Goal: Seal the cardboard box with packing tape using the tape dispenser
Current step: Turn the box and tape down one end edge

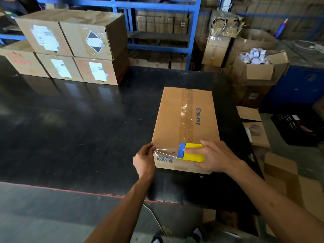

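Lying on black table (70,111), cardboard box (175,120) runs lengthwise away from both hands | right hand (215,157) grips yellow tape dispenser (192,152), blue blade end pointing toward left hand (144,161) | left hand pinches tape strip (165,149) at box's near-left corner

We reach both bare forearms forward from the bottom of the view, the left one running up from the lower middle and the right one slanting in from the lower right corner; our left hand (144,161) is turned palm-inward, its thumb and fingertips pinched together at the top; our right hand (213,157) lies knuckles-up, wrist nearly straight, fingers curled over the top and thumb pressed along the near side in a closed grasp. The two hands sit level with each other, near but apart.
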